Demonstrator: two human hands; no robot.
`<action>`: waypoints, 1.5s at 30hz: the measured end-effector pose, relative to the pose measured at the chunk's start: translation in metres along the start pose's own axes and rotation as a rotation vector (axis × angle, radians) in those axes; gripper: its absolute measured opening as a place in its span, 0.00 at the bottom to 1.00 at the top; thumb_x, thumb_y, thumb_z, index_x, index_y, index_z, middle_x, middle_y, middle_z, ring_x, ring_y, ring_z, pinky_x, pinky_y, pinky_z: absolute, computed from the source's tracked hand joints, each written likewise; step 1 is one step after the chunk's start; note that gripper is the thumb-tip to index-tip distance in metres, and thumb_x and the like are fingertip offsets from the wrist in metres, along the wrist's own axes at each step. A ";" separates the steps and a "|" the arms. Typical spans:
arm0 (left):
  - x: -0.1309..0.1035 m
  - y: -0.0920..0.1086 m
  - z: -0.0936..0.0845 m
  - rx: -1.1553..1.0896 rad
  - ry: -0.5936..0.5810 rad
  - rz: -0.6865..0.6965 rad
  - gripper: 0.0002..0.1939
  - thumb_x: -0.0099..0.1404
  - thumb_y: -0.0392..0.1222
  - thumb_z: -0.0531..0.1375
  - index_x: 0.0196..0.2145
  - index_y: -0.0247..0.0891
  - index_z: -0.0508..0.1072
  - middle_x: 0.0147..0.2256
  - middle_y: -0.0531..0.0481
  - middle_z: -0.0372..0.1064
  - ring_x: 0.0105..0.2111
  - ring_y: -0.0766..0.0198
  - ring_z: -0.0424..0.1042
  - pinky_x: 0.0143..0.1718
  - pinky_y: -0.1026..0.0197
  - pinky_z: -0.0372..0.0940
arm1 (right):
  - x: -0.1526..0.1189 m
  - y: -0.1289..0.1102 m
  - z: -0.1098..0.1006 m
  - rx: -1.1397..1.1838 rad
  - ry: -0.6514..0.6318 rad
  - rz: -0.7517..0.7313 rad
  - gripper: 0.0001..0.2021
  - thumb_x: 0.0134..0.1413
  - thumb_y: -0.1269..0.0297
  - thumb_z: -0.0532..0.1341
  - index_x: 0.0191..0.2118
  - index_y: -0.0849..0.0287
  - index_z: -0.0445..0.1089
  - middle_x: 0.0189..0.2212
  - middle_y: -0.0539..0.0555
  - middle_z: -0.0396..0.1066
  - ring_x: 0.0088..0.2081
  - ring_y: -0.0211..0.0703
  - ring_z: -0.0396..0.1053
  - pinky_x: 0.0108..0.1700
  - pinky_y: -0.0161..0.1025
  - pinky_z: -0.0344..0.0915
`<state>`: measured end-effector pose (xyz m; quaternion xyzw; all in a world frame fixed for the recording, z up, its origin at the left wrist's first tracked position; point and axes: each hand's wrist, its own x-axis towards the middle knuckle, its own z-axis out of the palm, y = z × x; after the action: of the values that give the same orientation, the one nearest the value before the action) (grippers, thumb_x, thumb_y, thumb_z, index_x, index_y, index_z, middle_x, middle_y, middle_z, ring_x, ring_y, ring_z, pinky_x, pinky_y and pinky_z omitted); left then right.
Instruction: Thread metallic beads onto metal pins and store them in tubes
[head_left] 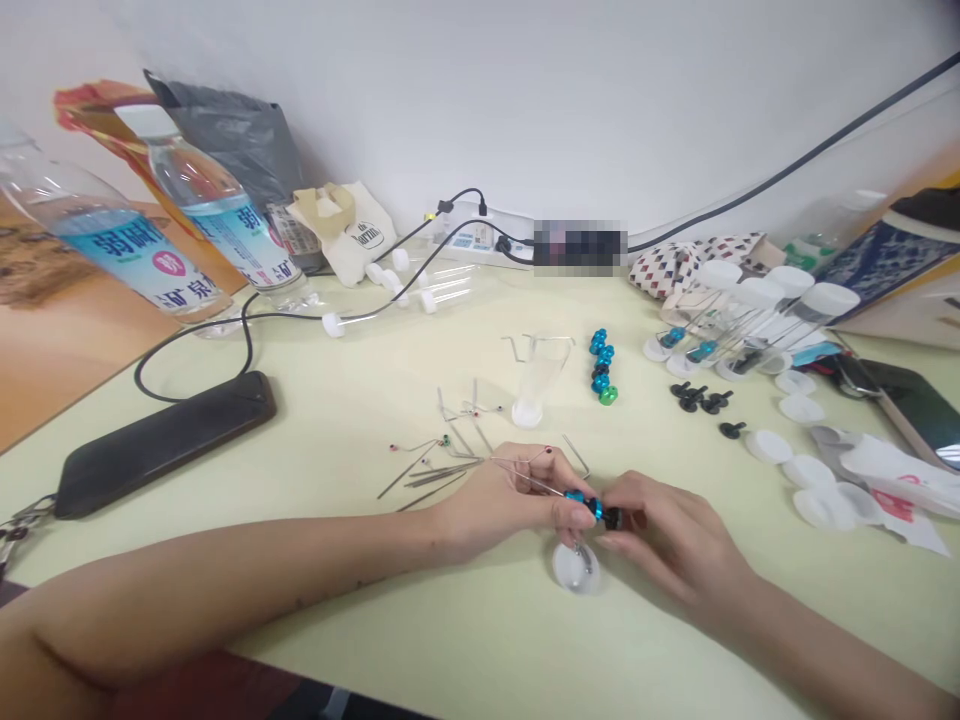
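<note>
Left forearm (255, 565) is laid across the near side of the tabletop (337, 640), thumb side up. Blue fitting (575, 496) is pinched in left hand (510, 495), thumb against fingers; black end piece (613, 518) is pinched by right hand (679, 540). Fitting is held between the hands, left nearer, long axis sloped down-right toward right fingertips. Right hand is angled in from lower right, fingers bent. White cap (562, 576) is seen just below left fingers.
</note>
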<state>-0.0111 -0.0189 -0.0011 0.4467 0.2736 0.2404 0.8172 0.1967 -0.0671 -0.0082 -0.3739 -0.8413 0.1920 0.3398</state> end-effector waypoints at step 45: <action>0.000 0.002 0.001 -0.002 0.002 -0.010 0.10 0.52 0.38 0.69 0.33 0.33 0.75 0.26 0.50 0.73 0.25 0.67 0.73 0.32 0.62 0.68 | 0.003 -0.004 0.002 -0.036 0.089 0.025 0.06 0.62 0.59 0.57 0.38 0.55 0.62 0.29 0.51 0.71 0.23 0.34 0.65 0.23 0.31 0.61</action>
<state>-0.0106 -0.0180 0.0008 0.4443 0.2764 0.2371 0.8185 0.1920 -0.0675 -0.0056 -0.3987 -0.8241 0.1642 0.3675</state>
